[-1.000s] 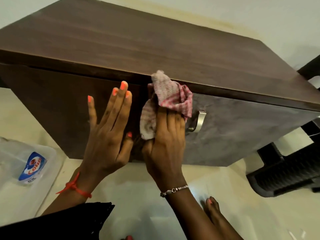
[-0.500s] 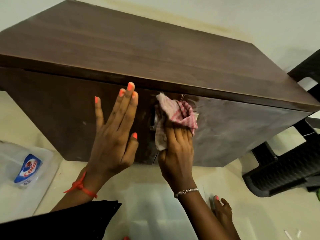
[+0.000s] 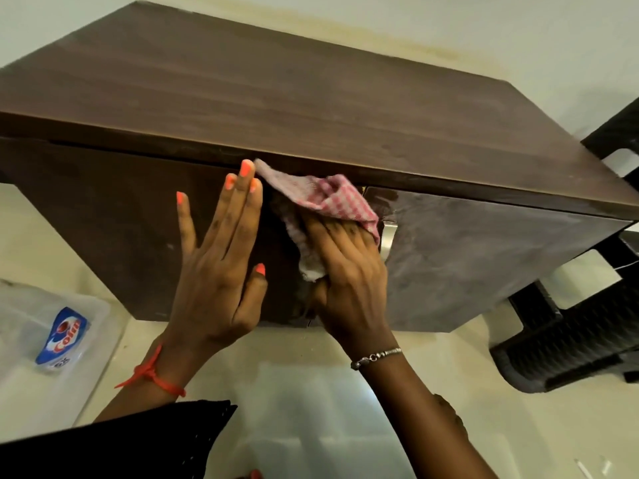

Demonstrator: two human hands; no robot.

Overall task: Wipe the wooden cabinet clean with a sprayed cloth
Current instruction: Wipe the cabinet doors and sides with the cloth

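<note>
Right hand (image 3: 349, 274) clamped on a pink-and-white checked cloth (image 3: 321, 198), pressing it against the cabinet (image 3: 311, 98) front where the two doors meet, just under the top's overhanging edge. Left hand (image 3: 221, 271) spread wide and flat on the left door (image 3: 103, 219), fingers upward, fingertips touching the cloth's left corner. Beside the right hand, a metal handle (image 3: 389, 242) on the right door (image 3: 484, 264), that door's surface streaked and hazy. Red thread (image 3: 152, 376) tied around the left wrist, beaded bracelet (image 3: 377, 356) on the right. Nearer the camera, a black sleeve (image 3: 114, 444) at lower left. On the pale floor (image 3: 276, 340) to the left, a clear plastic tub (image 3: 20, 319) with a blue Colin label (image 3: 64, 335) showing. At far right, a black chair (image 3: 570, 347) close to the cabinet's corner.
</note>
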